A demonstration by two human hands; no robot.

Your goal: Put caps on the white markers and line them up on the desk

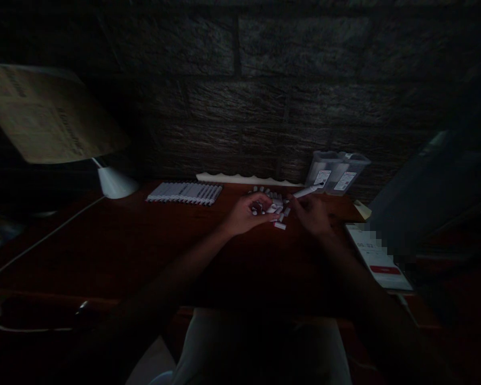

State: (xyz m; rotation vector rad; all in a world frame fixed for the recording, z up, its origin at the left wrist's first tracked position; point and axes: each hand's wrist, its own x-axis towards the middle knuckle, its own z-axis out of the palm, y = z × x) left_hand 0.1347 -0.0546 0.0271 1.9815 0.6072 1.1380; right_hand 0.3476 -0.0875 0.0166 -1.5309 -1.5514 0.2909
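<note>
Left hand [253, 215] at caps [280, 225] on desk [104, 240], fingers curled round a cap, tips apart; right hand's [311, 214] fingers clamped on white marker [308, 190].

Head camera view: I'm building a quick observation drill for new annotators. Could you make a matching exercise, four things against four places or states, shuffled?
1. Row of pens
2. Clear containers
3. Lampshade
4. Single pen

A. By the wall, beyond the right hand
B. Held in the right hand
C. Lying side by side, to the left of the left hand
D. Tan, with printed lettering

Right pairs: 1-C, 2-A, 3-D, 4-B
</note>
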